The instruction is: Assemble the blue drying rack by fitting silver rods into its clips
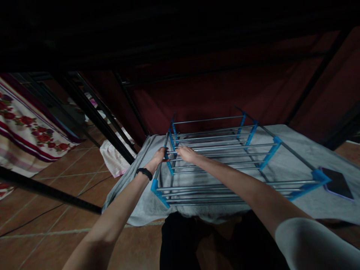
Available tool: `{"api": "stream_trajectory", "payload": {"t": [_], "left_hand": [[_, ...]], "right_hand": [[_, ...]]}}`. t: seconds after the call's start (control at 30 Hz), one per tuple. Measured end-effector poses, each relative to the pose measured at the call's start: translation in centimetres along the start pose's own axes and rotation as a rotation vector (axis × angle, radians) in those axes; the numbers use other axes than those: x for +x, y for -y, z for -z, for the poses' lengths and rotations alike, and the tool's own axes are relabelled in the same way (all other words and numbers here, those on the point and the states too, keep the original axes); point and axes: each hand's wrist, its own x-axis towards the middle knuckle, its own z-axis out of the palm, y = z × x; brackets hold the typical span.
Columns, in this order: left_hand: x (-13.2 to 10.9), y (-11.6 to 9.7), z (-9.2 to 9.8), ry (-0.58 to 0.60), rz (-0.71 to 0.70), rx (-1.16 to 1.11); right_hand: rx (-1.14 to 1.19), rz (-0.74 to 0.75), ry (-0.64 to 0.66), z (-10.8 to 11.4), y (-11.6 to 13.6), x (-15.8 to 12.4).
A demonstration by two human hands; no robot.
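A rack of grey metal tubes and blue plastic joints [270, 154] lies on a grey cloth in front of me. My left hand [159, 156], with a black band at the wrist, is closed around a blue joint at the rack's left side. Just to the right, my right hand [186, 153] is wrapped over the left end of a metal tube [225, 148], close to that same joint. The two hands are nearly touching. Both sets of fingertips are partly hidden by the tubes.
The grey cloth [292, 150] covers a low bed-like surface. A dark phone-like slab [339, 183] lies by the rack's right corner. Black metal posts [92, 116] stand at the left, near a flowered blanket [36, 131]. A striped cloth [114, 157] and a thin cable [42, 215] rest on the tiled floor.
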Motion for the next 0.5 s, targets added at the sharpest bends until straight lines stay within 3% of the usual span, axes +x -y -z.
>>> {"api": "stream_trajectory", "payload": {"t": [0.17,0.3,0.4,0.5], "left_hand": [[-0.3,-0.5,0.2,-0.001,0.004,0.027],[-0.4,-0.6,0.3,0.018,-0.003,0.012],[-0.6,-0.6,0.4,0.003,0.005,0.0],[-0.6,-0.7,0.3,0.003,0.02,-0.016]], "right_hand": [[-0.002,-0.028,0.003,0.8,0.9,-0.2],[0.005,-0.076,-0.074,2.8,1.2,-1.7],[0.0,-0.082,-0.197,6.0,-0.5,-5.5],[-0.08,-0.171,-0.357,10.0,-4.9,-11.9]]}}
